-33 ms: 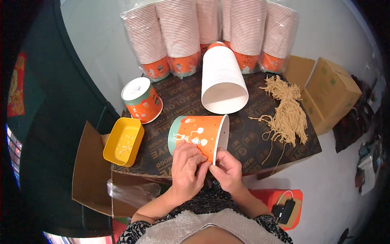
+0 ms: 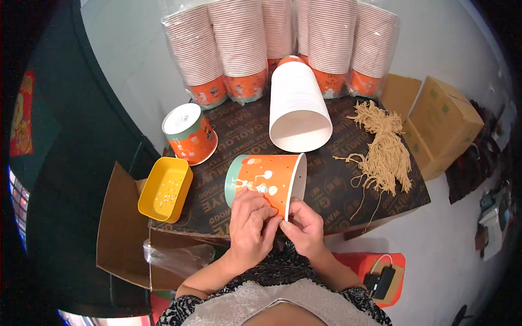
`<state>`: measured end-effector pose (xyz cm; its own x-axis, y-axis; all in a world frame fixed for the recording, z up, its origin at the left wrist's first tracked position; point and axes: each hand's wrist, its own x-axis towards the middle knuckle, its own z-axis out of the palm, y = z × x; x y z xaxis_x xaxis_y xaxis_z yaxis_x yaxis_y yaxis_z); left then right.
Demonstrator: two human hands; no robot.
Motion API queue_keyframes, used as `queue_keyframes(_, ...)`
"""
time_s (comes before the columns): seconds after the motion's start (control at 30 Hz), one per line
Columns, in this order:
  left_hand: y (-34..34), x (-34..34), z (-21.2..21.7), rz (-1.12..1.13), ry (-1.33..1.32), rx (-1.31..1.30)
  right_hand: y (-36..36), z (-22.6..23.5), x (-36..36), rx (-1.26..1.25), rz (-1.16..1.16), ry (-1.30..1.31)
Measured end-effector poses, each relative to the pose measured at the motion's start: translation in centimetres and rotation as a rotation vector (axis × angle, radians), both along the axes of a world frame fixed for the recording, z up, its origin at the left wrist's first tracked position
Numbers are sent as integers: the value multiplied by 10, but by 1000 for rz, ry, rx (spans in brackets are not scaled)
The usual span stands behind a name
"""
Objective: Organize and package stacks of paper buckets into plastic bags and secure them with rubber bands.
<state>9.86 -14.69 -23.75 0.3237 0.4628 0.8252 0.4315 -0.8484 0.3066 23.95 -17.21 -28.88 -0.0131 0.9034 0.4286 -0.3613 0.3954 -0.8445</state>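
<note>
An orange paper cup [image 2: 266,171] with a green band and white printed figures lies on its side at the table's front edge, its rim turned to the right. My left hand [image 2: 251,225] presses its curled fingers against the cup's printed wall, close to the rim. On the rim's near side, my right hand [image 2: 304,227] pinches the edge with thumb and fingers. The two hands nearly meet there, and anything small between the fingertips is hidden. A similar cup [image 2: 190,136] stands upside down to the left, beside a yellow tray [image 2: 166,209] holding several small white pieces.
Behind the cup, a stack of white paper cups [image 2: 299,103] lies with its opening toward me. A bundle of tan strings [image 2: 386,152] rests at the right. Plastic-wrapped cup stacks [image 2: 236,43] line the back. Cardboard boxes [image 2: 446,122] stand right of the table [image 2: 348,201].
</note>
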Motion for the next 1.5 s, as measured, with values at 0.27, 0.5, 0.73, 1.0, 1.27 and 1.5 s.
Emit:
queue_keyframes(0.27, 6, -1, -20, -7, -12, 103, -3, 2, -6, -12, -31, 23)
queue_keyframes(0.5, 18, -1, -23, -117, 9, 232, -6, -4, -3, 76, -171, -114)
queue_keyframes(0.73, 21, -2, -15, -128, 30, 199, -9, -5, -1, 105, -264, -262)
queue_keyframes(1.0, 65, -128, 17, 649, 48, 172, 3, 41, 36, 579, -687, -779)
queue_keyframes(1.27, 86, -225, -14, 954, 334, -275, 21, 55, 40, 721, -660, -1028)
queue_keyframes(1.5, 93, -224, -20, 950, 412, -416, 16, 50, 49, 696, -622, -969)
